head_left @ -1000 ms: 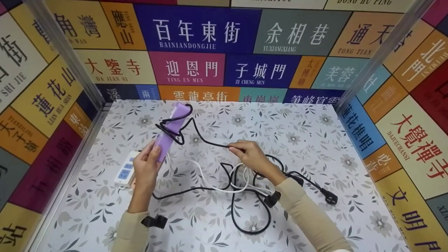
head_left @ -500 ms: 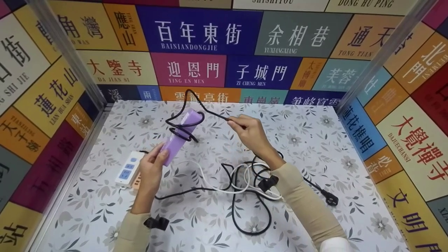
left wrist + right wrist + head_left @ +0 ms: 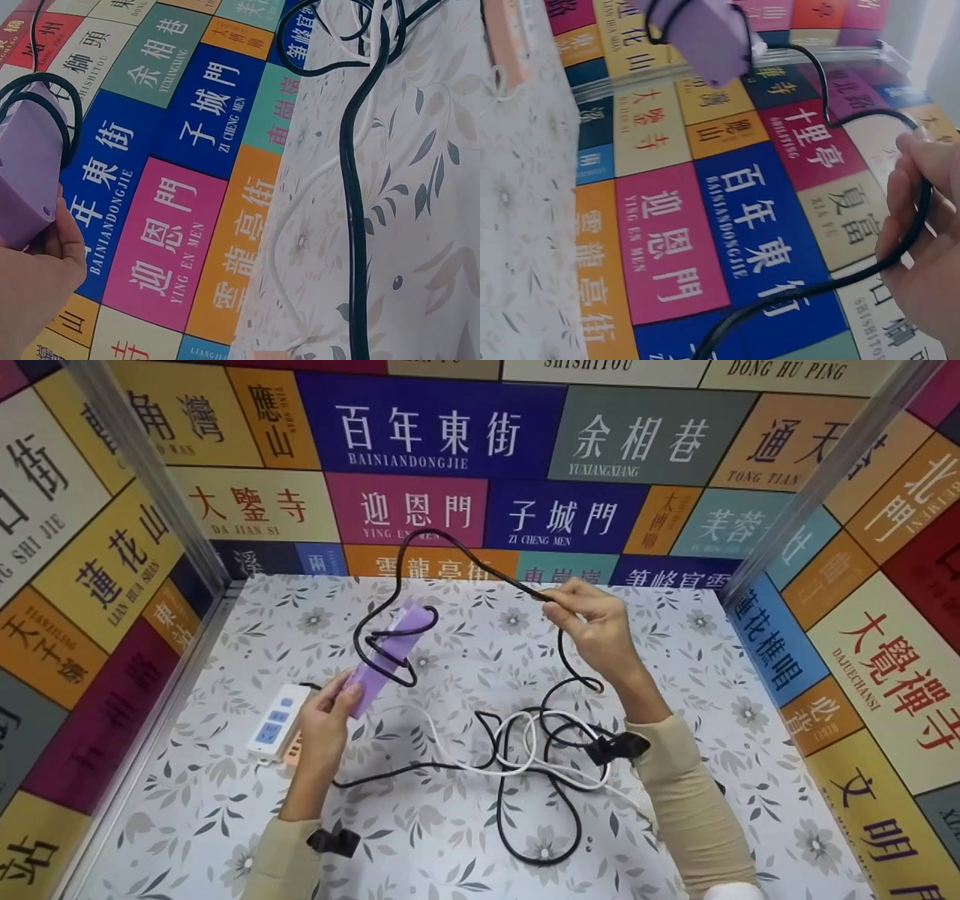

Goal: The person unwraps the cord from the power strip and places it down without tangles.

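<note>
My left hand [image 3: 322,731] grips the near end of a purple power strip [image 3: 394,645], which tilts up and away above the table. A black cord [image 3: 487,568] winds loosely around the strip's far half. From there it arches up and across to my right hand [image 3: 600,630], which pinches it between thumb and fingers. Below that hand the cord drops to a tangle on the table. In the right wrist view the black cord [image 3: 802,291] passes across the fingers. Part of the purple strip [image 3: 26,180] shows in the left wrist view, my fingers under its end.
A white power strip [image 3: 274,724] with blue sockets lies left of my left hand, an orange strip [image 3: 294,748] partly hidden beside it. White cord [image 3: 442,750] and black loops [image 3: 501,810] lie tangled mid-table. Sign-patterned walls enclose the flowered tabletop [image 3: 420,840].
My right hand has risen and moved right, drawing the pinched cord into a wider, higher arch. The purple strip has shifted slightly right in my left hand; its loops look looser.
</note>
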A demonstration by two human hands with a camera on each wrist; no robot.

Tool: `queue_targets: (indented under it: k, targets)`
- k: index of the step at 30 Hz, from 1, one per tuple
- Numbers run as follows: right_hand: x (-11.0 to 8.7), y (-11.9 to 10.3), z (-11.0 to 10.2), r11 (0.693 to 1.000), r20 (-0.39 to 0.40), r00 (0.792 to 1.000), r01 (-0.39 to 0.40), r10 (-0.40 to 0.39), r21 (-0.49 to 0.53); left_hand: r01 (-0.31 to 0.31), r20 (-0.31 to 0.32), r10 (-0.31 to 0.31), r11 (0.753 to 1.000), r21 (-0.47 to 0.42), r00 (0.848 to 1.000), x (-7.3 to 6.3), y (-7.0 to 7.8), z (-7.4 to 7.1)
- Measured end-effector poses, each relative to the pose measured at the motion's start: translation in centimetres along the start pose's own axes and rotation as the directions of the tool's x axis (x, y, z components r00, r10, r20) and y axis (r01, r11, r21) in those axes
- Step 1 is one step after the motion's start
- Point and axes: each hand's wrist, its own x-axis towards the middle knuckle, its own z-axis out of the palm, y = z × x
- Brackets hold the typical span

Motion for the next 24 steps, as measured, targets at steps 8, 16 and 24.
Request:
queue_targets:
  k: [8, 16, 24]
  targets:
    - [-1.9, -0.5, -3.4, 0.977, 0.149, 0.979, 0.111, -0.140, 0.184, 0.066, -0.041, -0.068, 0.997, -0.044, 0.997, 0.2, 0.0, -0.4]
    - [-3.7, 1.3, -7.3, 0.919, 0.279, 0.940, 0.077, -0.196, 0.387, 0.075, -0.165, -0.101, 0.984, -0.161, 0.981, 0.6, 0.4, -0.9]
    - [-7.2, 4.0, -10.2, 0.937, 0.466, 0.862, 0.029, -0.199, 0.348, 0.022, -0.233, -0.067, 0.981, -0.191, 0.970, 1.1, 0.1, -1.4]
